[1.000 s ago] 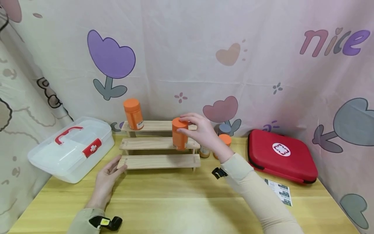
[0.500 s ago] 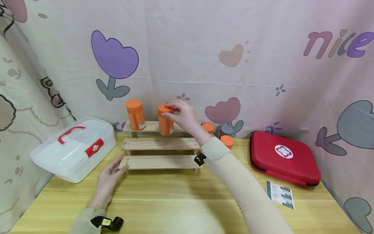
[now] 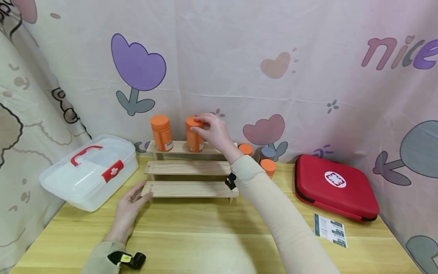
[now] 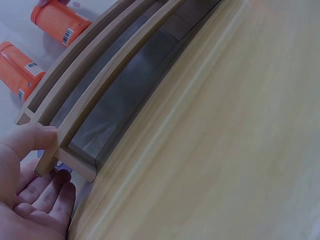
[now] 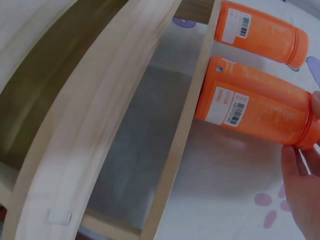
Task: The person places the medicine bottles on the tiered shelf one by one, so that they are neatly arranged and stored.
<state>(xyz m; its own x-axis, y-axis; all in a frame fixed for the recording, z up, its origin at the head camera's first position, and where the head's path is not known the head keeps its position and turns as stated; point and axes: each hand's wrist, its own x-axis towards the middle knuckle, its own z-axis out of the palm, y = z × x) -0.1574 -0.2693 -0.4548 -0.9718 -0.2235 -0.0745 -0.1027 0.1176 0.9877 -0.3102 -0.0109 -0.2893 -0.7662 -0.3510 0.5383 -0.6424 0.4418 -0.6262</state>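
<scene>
right of the wooden rack (image 3: 189, 168), we read "nice" (image 3: 398, 57) on the backdrop (image 3: 219, 53) and see a round emblem (image 3: 335, 179) on the red case (image 3: 338, 198); left, a white cross (image 3: 113, 171) on the clear box (image 3: 82, 182); on top, orange bottles (image 5: 250, 102) bear barcodes (image 5: 236, 114).

Seemingly a home corner: a pale, flower-printed fabric curtain (image 3: 212, 57) hangs behind the right grip (image 3: 216, 132), and a yellow wood-grain counter (image 3: 191, 236) spreads below it.

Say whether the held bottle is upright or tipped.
Upright: the bottle stands at the top shelf, its cap uppermost in the right hand.
</scene>
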